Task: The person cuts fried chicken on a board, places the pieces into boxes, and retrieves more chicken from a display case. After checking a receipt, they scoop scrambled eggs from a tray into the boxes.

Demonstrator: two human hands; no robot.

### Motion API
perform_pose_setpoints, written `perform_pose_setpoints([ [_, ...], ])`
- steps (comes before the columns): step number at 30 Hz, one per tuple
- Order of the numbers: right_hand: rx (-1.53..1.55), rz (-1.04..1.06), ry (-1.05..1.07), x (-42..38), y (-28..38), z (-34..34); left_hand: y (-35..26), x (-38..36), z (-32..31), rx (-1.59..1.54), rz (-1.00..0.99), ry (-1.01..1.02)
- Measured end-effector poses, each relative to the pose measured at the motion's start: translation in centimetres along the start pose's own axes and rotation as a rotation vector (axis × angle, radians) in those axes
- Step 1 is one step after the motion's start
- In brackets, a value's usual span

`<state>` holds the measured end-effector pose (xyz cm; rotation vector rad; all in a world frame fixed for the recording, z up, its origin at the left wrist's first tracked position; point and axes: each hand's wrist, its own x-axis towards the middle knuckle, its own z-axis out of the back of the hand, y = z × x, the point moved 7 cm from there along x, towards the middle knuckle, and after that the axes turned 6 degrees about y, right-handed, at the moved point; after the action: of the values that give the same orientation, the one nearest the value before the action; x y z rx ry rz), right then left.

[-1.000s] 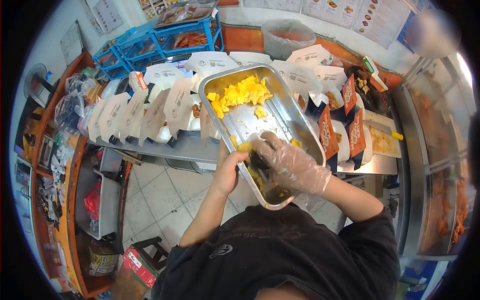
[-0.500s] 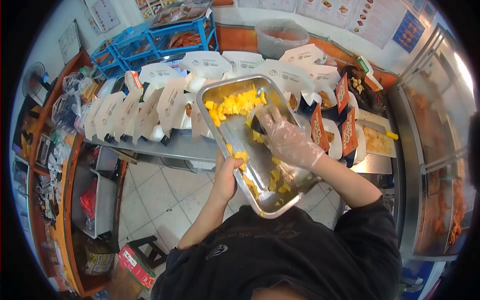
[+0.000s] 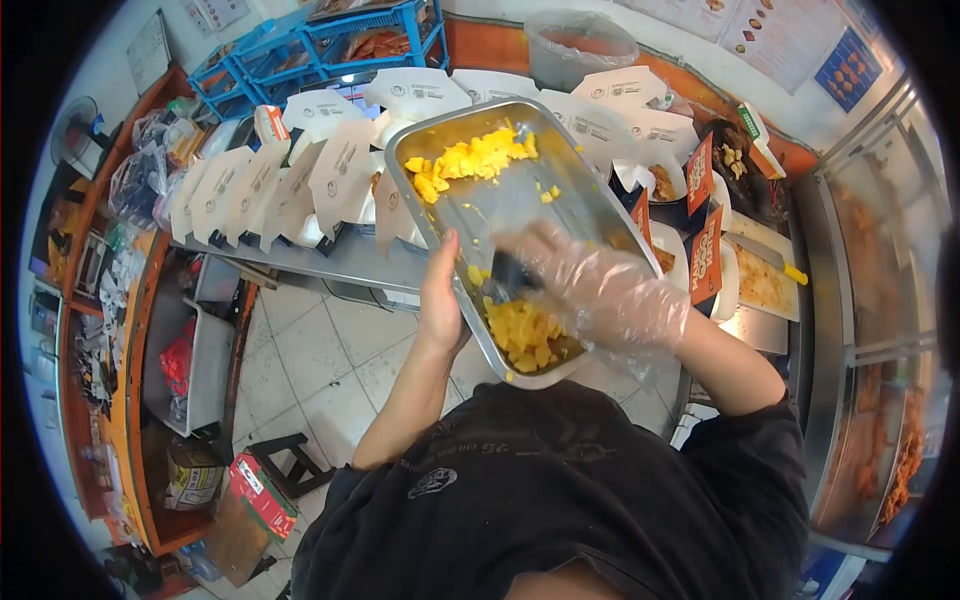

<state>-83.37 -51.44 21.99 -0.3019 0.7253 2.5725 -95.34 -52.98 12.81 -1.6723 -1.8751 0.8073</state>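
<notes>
A deep metal tray [image 3: 625, 235] is held tilted in front of my chest, above the floor. Bare, my left hand [image 3: 441, 300] grips its left rim with the thumb over the edge. Yellow diced pieces, perhaps mango [image 3: 475, 165], lie in a band along the tray's far end. More yellow pieces [image 3: 522, 335] are heaped at the near end. My right hand [image 3: 600, 285], in a clear plastic glove, is inside the tray and blurred by motion. Its fingers curl around a small dark object [image 3: 515, 275], mostly hidden, whose kind I cannot make out.
Open white takeaway boxes [image 3: 340, 175] line the metal counter [image 3: 300, 262] behind the tray. Orange-fronted boxes [image 3: 706, 258] with food stand to the right, near a yellow-handled knife [image 3: 792, 273]. Blue crates [image 3: 365, 45] and a grey bin [image 3: 580, 50] are at the back.
My right hand has swept toward the near end of the tray, and yellow pieces are now heaped there. The tray has shifted slightly up in view. My left hand still grips its rim.
</notes>
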Motion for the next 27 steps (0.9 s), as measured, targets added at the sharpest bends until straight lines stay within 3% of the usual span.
perform_pose_setpoints([
  [2,0.008,0.009,-0.181,-0.6,-0.5,1.6,0.4,0.4,1.0,0.016,-0.035,-0.108],
  [10,-0.197,0.150,0.006,-2.7,0.9,-0.6,0.7,0.3,0.6,0.028,-0.014,-0.174],
  [14,-0.127,0.225,-0.117,-2.7,1.5,-1.0,0.4,1.0,2.0,0.070,-0.132,-0.254],
  [16,-0.116,0.169,-0.063,-2.5,1.2,-0.9,1.2,1.5,3.8,0.068,-0.161,-0.304],
  [18,-0.104,0.113,-0.009,-2.4,0.4,-1.1,1.9,1.3,6.4,0.260,-0.160,-0.310],
  [20,-0.212,0.150,-0.015,-2.1,-0.1,-1.7,1.7,2.0,3.7,0.110,-0.112,-0.278],
  [22,-0.119,0.133,-0.061,-1.5,-1.4,-1.1,1.4,1.9,1.3,-0.008,-0.116,-0.280],
  [25,0.318,0.120,0.155,-0.2,-3.3,-0.9,0.9,2.8,0.2,0.038,-0.084,-0.244],
  [27,0.426,0.182,0.134,-0.6,-6.3,-0.6,1.4,3.3,-1.3,0.137,-0.113,-0.252],
])
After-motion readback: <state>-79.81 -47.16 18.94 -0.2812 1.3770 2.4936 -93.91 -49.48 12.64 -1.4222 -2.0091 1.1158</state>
